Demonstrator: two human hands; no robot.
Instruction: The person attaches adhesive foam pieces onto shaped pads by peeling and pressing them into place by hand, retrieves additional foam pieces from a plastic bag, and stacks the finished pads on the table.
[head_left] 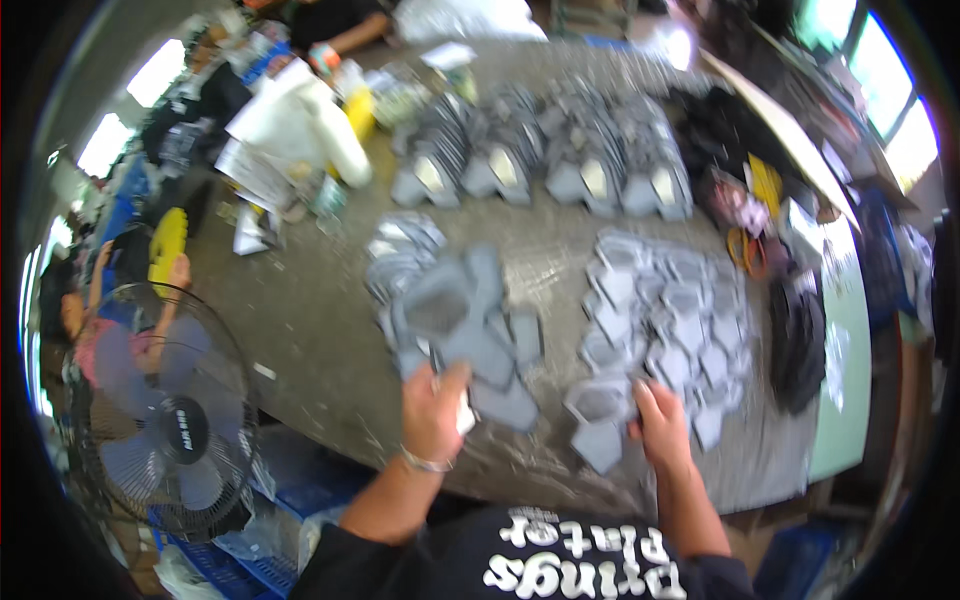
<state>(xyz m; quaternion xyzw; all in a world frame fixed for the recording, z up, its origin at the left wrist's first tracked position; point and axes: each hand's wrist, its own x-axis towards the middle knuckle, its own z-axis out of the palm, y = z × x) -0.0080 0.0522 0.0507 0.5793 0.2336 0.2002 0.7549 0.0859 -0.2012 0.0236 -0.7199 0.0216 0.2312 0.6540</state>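
Observation:
My left hand [436,405] is closed on several flat grey cut pieces [455,310], wide-lobed, one with a darker mesh-like oval. Something small and white [465,414] shows beside its fingers. Under and behind these pieces lies a row of overlapping lighter grey pieces [405,240]. My right hand [660,415] pinches the edge of a grey piece [600,420] with a similar oval, at the near left corner of a spread of overlapping grey pieces [700,320]. Motion blurs the fingertips a little.
Four stacks of grey pieces [510,150] stand along the far side of the dark table [310,310]. Orange-handled scissors [746,252] and black material [797,340] lie at the right. A fan [180,430] stands near left. White rolls and papers [300,130] and other people [345,35] are beyond.

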